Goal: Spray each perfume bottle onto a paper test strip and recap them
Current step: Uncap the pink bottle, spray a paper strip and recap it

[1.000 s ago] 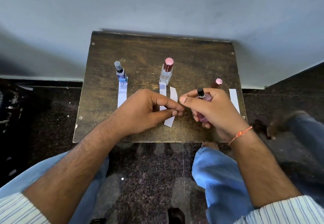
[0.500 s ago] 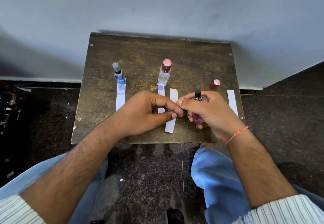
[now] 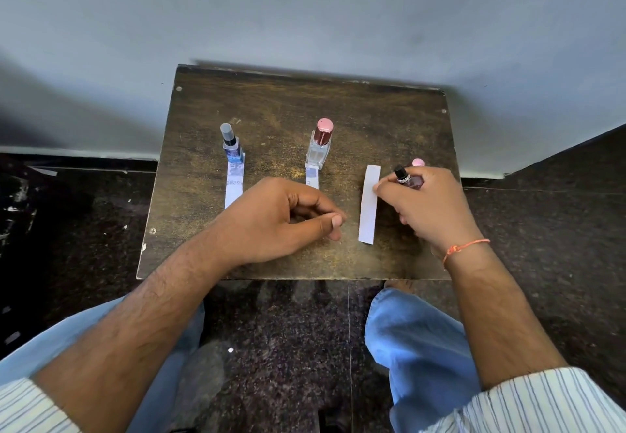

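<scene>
1. A small dark wooden table [image 3: 291, 100] stands against a pale wall; the person sits at its near edge, with blue trousers and striped sleeves in view.
2. The right hand [image 3: 430, 209] grips an uncapped pink perfume bottle [image 3: 411, 180], fingers wrapped round its body. The black spray nozzle [image 3: 399, 172] stands clear above the fingers and leans left.
3. The right forefinger tip touches the right edge of a plain white paper strip [image 3: 369, 203]. That strip lies flat on the table, running front to back, just left of the held bottle.
4. A pink cap [image 3: 418, 162] shows just behind the right hand; how it sits on the table I cannot tell.
5. The left hand [image 3: 281, 219] rests over the table's middle, fingers curled inward with the thumb extended towards the strip. It holds nothing that I can see and is apart from the strip.
6. A clear bottle with a rose-coloured cap [image 3: 320, 146] stands upright at the centre back, capped. A strip [image 3: 311, 177] lies in front of it, its near end hidden by the left hand.
7. A blue bottle with a grey cap [image 3: 232, 144] stands upright at the left, capped, its base on the far end of a printed strip [image 3: 234, 185].
8. An orange thread bracelet [image 3: 462, 248] circles the right wrist.
</scene>
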Action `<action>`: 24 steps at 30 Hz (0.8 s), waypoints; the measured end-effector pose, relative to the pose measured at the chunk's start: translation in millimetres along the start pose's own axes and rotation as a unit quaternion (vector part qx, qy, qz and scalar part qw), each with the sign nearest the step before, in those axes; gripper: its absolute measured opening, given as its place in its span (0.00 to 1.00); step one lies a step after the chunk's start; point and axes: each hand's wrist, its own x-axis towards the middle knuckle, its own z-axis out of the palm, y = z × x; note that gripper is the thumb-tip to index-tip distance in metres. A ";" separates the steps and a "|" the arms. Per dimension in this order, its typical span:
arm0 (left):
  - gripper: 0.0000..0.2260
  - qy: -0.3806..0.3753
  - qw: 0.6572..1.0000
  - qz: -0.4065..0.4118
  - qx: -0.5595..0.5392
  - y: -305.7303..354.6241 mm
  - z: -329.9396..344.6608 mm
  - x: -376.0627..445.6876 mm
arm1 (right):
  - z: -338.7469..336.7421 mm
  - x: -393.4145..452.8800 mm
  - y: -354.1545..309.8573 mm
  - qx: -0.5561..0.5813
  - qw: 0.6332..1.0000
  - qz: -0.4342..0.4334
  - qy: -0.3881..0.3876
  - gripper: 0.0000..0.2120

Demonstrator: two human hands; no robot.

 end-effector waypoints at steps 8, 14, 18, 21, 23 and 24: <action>0.05 0.014 1.000 0.012 0.000 1.4 -5.6 -4.0 | -0.6 0.2 -9.3 -0.131 0.989 -0.028 0.062 0.17; 0.05 0.018 1.000 0.006 0.002 3.6 -9.7 -6.4 | 4.6 -1.9 -15.7 -0.186 0.978 -0.047 0.083 0.18; 0.05 0.017 1.000 0.009 0.012 5.6 -10.9 -7.3 | 6.9 -2.4 -16.8 -0.191 0.976 -0.045 0.092 0.17; 0.05 0.017 1.000 0.009 0.019 5.2 -11.4 -7.3 | 7.3 -2.3 -16.3 -0.198 0.975 -0.042 0.096 0.18; 0.05 0.016 1.000 0.006 0.018 5.1 -11.2 -7.2 | 7.5 -2.4 -15.8 -0.202 0.974 -0.043 0.099 0.18; 0.05 0.015 1.000 0.005 0.017 5.3 -11.1 -7.1 | 7.5 -2.2 -15.6 -0.203 0.973 -0.041 0.099 0.18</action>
